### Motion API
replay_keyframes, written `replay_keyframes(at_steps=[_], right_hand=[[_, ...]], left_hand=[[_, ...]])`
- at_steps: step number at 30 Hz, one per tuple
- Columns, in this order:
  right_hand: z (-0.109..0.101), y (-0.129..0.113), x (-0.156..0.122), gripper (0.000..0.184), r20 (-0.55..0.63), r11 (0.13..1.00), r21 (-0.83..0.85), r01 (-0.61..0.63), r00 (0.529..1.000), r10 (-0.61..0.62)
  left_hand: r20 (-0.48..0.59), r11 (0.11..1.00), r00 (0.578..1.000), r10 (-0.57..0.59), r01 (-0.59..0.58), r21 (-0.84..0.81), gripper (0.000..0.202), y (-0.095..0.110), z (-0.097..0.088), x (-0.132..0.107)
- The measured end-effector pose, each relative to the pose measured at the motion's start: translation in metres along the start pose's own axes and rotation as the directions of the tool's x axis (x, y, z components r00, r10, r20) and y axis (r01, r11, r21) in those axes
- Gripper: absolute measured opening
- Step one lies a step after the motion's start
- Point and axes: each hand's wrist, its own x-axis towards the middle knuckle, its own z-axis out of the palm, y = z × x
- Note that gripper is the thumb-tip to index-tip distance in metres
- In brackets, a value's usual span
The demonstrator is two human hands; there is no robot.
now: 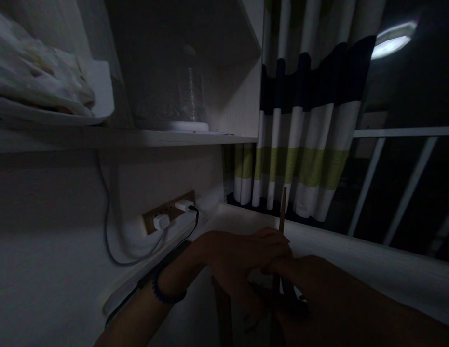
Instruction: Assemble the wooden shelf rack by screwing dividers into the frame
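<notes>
Slim brown stick, straight and wooden-looking, nearly upright at the meeting point of the hands, over the pale, smooth surface; top end visible against the banded white, navy and green fabric curtain along the far edge, right of the far left corner. Left hand, dark coiled band at the wrist, back upward, fingers reaching across to the stick. Right hand bent close against the left fingertips, around the stick's lower part or just beside it; cannot tell which in such gloom, nor whether either grip is closed or loose. Below the left hand, a wider brown bar. By the left edge, on the wall, a brown socket panel with a white plug.

Judging by looks: probably light, stiff, not very slippery, but thin enough to snap under sideways load. Best pinched low, between thumb and forefinger, with the narrow tip left free.
</notes>
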Motion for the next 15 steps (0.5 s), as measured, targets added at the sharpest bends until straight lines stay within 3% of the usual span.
replay_keyframes(at_steps=[3,8,15], right_hand=[[0.002,0.001,-0.001,0.029,0.028,1.000,0.005,-0.018,0.999,0.018],[0.003,0.003,-0.006,0.032,0.000,0.997,-0.076,-0.020,1.000,0.020],[-0.004,-0.005,-0.011,0.036,0.039,0.941,-0.339,0.022,0.999,-0.009]], left_hand=[[0.086,0.995,0.991,0.102,-0.103,0.012,0.060,0.000,-0.002,0.001],[0.115,0.992,0.988,0.107,-0.113,0.048,0.053,-0.002,-0.002,0.004],[0.147,0.986,0.975,0.164,-0.166,0.001,0.047,-0.007,0.001,0.009]])
